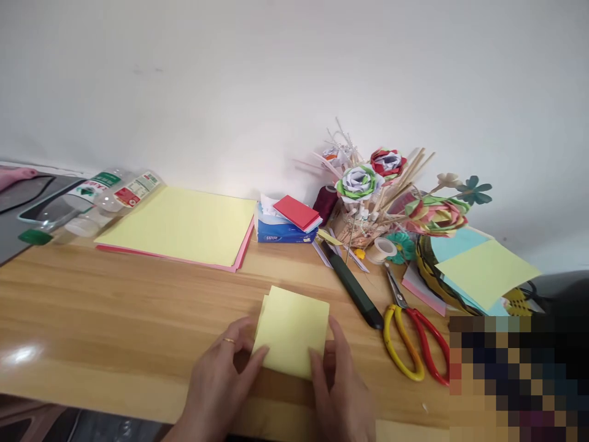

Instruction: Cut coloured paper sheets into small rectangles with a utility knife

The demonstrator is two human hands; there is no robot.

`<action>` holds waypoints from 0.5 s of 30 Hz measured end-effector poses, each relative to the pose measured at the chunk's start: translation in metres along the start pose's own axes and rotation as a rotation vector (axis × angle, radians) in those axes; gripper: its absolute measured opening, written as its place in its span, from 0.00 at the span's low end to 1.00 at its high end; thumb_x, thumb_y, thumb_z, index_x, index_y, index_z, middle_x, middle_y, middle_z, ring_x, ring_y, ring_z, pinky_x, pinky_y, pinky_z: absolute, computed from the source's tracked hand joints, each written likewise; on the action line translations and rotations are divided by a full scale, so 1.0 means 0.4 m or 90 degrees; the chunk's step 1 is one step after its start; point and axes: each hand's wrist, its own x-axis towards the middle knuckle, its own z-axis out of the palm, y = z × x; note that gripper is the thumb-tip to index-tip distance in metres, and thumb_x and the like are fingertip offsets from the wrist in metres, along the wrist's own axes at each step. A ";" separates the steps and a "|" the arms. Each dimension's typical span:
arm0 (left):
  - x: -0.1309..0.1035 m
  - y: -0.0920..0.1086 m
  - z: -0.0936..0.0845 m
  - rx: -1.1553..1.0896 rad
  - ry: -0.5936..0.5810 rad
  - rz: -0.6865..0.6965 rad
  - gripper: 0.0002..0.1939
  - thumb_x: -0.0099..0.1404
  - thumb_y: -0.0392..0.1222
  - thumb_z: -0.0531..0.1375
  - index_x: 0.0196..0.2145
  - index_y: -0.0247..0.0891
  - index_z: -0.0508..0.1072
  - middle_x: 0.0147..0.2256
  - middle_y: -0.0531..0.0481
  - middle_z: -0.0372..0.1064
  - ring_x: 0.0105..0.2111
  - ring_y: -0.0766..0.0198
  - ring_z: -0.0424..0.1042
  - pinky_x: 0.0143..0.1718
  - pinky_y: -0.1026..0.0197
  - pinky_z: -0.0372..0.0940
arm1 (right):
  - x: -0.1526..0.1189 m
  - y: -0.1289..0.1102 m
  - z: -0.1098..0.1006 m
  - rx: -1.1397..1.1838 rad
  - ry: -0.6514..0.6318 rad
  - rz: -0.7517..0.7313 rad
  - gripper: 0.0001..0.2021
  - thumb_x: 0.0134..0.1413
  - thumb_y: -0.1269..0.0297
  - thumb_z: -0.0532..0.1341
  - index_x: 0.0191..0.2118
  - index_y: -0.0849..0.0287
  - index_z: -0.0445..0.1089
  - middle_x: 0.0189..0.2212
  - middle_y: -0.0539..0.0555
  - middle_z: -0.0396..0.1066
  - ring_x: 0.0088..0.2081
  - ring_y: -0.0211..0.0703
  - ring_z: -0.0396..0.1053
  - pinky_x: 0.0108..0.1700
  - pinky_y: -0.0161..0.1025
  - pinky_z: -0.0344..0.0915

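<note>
A folded piece of yellow paper (294, 331) is held between my two hands just above the wooden table, its layers slightly out of line at the left edge. My left hand (225, 368), with a ring on one finger, pinches its lower left side, thumb on the front. At the lower right side my right hand (340, 380) grips it, thumb on the front and fingers at the right edge and behind. The fingertips behind the paper are hidden.
Behind lie large yellow sheets (179, 227) and a blue tissue box (285, 232) with red cards (298, 212). To the right are a dark green cutter (352, 285), scissors (402, 341), paper flowers (359, 183) and a basket (426, 264). Plastic bottles (122, 196) lie back left.
</note>
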 end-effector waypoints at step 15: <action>-0.022 -0.022 0.033 -0.037 0.047 -0.001 0.10 0.66 0.43 0.51 0.42 0.42 0.67 0.33 0.47 0.70 0.32 0.62 0.74 0.27 0.65 0.70 | -0.007 0.022 0.034 -0.137 0.026 -0.179 0.27 0.58 0.73 0.48 0.62 0.49 0.54 0.31 0.48 0.75 0.21 0.36 0.71 0.15 0.29 0.61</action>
